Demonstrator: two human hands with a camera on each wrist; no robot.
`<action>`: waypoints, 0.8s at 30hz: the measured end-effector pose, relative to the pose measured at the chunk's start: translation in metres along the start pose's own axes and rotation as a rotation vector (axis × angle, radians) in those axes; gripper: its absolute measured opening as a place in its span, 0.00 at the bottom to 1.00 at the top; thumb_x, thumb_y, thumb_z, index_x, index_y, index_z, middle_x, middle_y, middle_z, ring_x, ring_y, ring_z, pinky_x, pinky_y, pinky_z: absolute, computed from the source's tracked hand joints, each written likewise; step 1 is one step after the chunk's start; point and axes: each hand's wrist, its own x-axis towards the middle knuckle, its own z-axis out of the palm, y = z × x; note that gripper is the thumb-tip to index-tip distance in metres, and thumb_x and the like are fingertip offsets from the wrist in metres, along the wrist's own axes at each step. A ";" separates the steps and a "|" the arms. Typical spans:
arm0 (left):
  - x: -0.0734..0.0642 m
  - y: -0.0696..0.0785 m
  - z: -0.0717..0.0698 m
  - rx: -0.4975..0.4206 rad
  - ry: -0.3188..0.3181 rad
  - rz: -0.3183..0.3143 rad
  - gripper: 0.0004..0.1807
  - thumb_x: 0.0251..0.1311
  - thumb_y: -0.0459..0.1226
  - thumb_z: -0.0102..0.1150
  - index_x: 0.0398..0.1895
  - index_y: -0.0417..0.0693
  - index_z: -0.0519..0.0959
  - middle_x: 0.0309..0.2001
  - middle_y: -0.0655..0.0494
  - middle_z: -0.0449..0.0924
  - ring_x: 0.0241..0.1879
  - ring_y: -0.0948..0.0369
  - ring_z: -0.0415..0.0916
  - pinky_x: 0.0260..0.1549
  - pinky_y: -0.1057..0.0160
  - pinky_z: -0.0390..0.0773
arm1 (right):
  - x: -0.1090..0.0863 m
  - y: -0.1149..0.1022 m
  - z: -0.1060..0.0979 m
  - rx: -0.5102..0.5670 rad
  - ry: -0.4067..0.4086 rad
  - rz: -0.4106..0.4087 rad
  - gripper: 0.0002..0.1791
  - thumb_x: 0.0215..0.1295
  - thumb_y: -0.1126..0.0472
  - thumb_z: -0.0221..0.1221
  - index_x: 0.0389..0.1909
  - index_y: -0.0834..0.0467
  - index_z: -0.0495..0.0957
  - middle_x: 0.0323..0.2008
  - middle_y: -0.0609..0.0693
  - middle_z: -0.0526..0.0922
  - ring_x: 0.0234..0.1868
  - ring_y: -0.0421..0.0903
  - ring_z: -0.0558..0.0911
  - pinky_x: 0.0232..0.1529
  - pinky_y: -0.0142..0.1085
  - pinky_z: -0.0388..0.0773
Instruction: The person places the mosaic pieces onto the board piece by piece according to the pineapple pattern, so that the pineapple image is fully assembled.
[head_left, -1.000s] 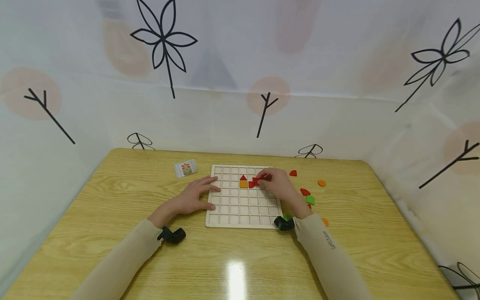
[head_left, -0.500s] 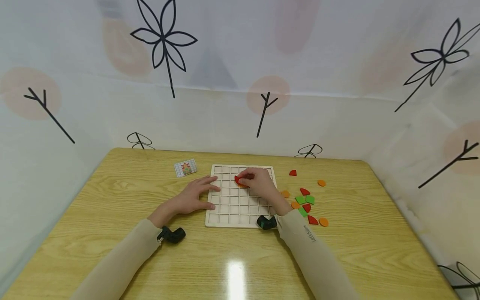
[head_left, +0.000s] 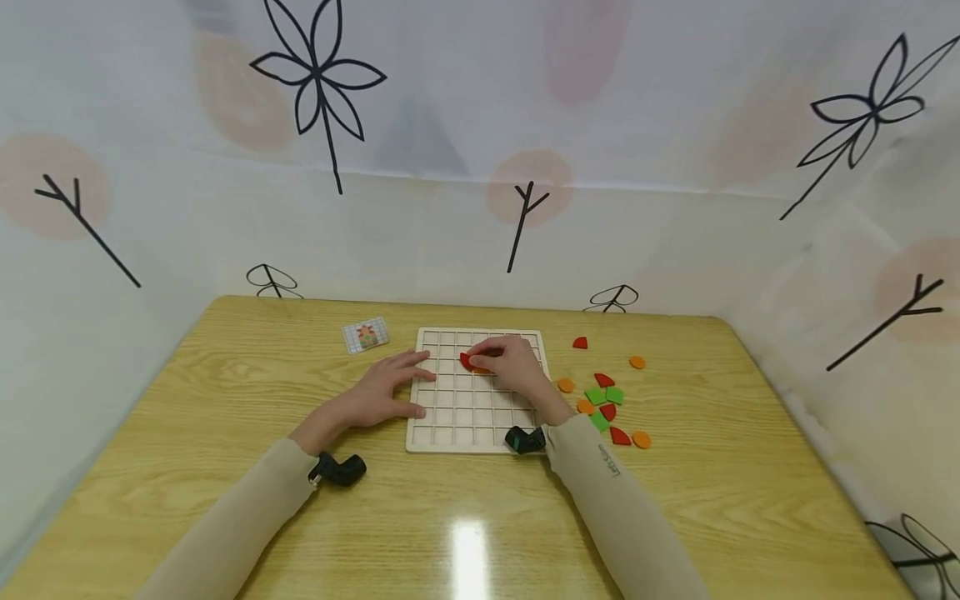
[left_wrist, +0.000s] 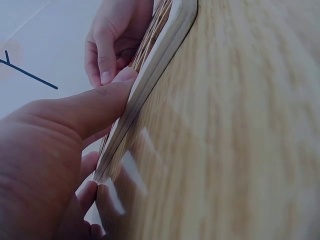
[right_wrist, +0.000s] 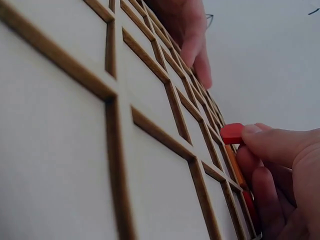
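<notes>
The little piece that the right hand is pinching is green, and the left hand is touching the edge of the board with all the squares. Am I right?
Almost! The piece pinched by the right hand is red, not green; the right wrist view shows it. The left hand does touch the edge of the board.

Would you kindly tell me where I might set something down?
Bare: the yellow wood-grain table between the beige sleeves, and left of the small printed card. Crowded: right of the pale wooden grid board, among flat red, orange and green pieces.
</notes>
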 end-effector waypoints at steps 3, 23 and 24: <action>-0.001 0.000 0.000 0.004 0.004 0.007 0.29 0.63 0.49 0.66 0.65 0.48 0.76 0.76 0.43 0.54 0.75 0.41 0.46 0.66 0.32 0.47 | 0.000 -0.001 0.001 0.012 -0.025 0.004 0.05 0.64 0.59 0.68 0.39 0.53 0.89 0.38 0.46 0.87 0.39 0.44 0.81 0.45 0.41 0.77; 0.000 -0.001 -0.002 0.003 -0.008 -0.022 0.30 0.63 0.49 0.66 0.66 0.50 0.75 0.77 0.47 0.52 0.76 0.44 0.44 0.68 0.34 0.45 | 0.001 -0.003 0.003 -0.016 -0.011 -0.030 0.05 0.64 0.62 0.67 0.40 0.54 0.88 0.39 0.47 0.85 0.37 0.44 0.81 0.43 0.40 0.77; -0.001 -0.001 -0.002 0.005 -0.006 -0.020 0.30 0.63 0.49 0.66 0.66 0.50 0.75 0.77 0.46 0.52 0.76 0.44 0.44 0.68 0.34 0.45 | 0.001 -0.002 0.003 -0.013 -0.013 -0.031 0.06 0.64 0.62 0.67 0.40 0.55 0.88 0.39 0.47 0.85 0.37 0.44 0.81 0.42 0.40 0.77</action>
